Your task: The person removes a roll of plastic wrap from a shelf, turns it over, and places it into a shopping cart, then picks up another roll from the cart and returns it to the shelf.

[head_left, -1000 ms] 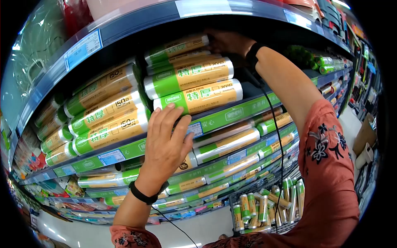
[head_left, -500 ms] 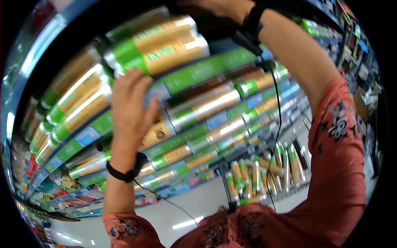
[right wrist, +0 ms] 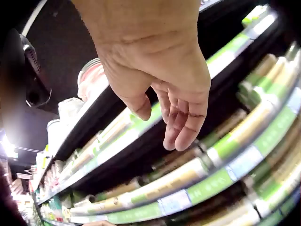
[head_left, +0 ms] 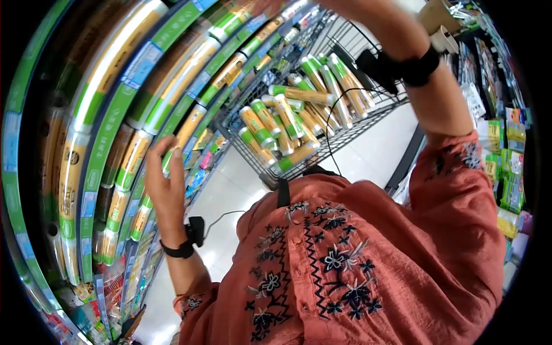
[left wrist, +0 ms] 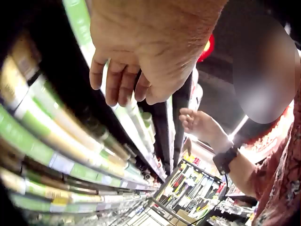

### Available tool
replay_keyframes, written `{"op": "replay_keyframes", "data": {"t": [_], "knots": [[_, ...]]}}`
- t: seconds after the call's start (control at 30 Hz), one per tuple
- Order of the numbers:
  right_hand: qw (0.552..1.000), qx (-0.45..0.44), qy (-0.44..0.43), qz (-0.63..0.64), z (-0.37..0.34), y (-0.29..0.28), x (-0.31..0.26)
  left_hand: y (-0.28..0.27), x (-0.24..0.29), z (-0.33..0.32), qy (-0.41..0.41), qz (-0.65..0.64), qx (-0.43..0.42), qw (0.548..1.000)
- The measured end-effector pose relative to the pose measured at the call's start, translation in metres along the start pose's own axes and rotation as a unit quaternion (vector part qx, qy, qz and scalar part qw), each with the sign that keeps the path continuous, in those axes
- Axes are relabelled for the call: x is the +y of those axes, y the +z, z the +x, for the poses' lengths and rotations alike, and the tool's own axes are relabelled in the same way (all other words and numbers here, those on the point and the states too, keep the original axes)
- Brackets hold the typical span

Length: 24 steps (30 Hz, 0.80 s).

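Observation:
My left hand (head_left: 167,178) hangs in front of the shelves, fingers loosely bent. In the left wrist view, nothing lies in that left hand (left wrist: 146,61). The right arm reaches up past the top edge of the head view. From the right wrist, my right hand (right wrist: 164,89) shows with relaxed, bent fingers and nothing in them, in front of the shelf rows. Wrapped rolls (head_left: 178,86) with green and tan labels lie along the shelves. A shopping cart (head_left: 244,152) carries several similar rolls (head_left: 290,118), jumbled together.
Green shelf edges (head_left: 106,146) with blue-white price tags curve along the left. Pale floor (head_left: 368,149) shows below the cart. A thin black cable (head_left: 329,135) hangs across the cart from the right wrist. Packaged goods (head_left: 512,172) line the right side.
The head view has swung right and down, bringing the cart toward the middle. My left hand has come away from the rolls on the upper shelf; the right hand has left the shelf's back.

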State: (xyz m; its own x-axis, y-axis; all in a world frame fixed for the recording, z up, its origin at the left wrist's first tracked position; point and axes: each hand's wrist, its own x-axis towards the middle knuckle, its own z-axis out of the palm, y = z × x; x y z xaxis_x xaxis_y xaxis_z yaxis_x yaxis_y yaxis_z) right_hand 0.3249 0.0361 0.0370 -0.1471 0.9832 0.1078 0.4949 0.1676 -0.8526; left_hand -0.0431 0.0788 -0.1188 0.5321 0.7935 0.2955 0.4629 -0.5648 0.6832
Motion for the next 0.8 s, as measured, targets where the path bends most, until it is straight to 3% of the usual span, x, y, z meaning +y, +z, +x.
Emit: {"op": "replay_keyframes", "data": {"t": [0.03, 0.07, 0.1, 0.2, 0.27, 0.3, 0.47, 0.57, 0.6, 0.73, 0.8], "knots": [[0.998, -0.01, 0.054, 0.036, -0.019, 0.006, 0.024, 0.016, -0.008, -0.008, -0.039, -0.032, -0.029, 0.998], [0.999, 0.025, 0.025, -0.028, -0.027, 0.013, 0.09, 0.03, -0.006, -0.016, -0.074, -0.054, -0.048, 0.995], [0.994, 0.058, 0.088, -0.017, -0.047, 0.029, 0.116, 0.043, -0.003, -0.022, -0.107, -0.074, -0.066, 0.989], [0.967, 0.051, 0.246, -0.035, -0.088, 0.059, 0.205, 0.065, -0.004, -0.034, -0.136, -0.097, -0.113, 0.979], [0.936, 0.018, 0.342, 0.08, -0.115, 0.084, 0.251, 0.07, 0.005, -0.036, -0.148, -0.085, -0.105, 0.98], [0.926, 0.024, 0.355, 0.124, -0.127, 0.1, 0.275, 0.073, 0.008, -0.037, -0.153, -0.078, -0.103, 0.98], [0.889, -0.03, 0.448, 0.089, -0.147, 0.172, 0.386, 0.081, 0.015, -0.05, -0.216, -0.087, -0.087, 0.969], [0.901, -0.079, 0.421, -0.062, -0.148, 0.221, 0.449, 0.089, 0.03, -0.056, -0.259, -0.078, -0.085, 0.959], [0.911, -0.047, 0.403, -0.08, -0.154, 0.241, 0.471, 0.092, 0.034, -0.057, -0.271, -0.059, -0.088, 0.957], [0.873, 0.0, 0.487, -0.014, -0.149, 0.252, 0.443, 0.106, 0.042, -0.064, -0.303, -0.069, -0.084, 0.947], [0.873, 0.026, 0.485, 0.038, -0.157, 0.278, 0.476, 0.112, 0.044, -0.066, -0.316, -0.063, -0.096, 0.942]]}}
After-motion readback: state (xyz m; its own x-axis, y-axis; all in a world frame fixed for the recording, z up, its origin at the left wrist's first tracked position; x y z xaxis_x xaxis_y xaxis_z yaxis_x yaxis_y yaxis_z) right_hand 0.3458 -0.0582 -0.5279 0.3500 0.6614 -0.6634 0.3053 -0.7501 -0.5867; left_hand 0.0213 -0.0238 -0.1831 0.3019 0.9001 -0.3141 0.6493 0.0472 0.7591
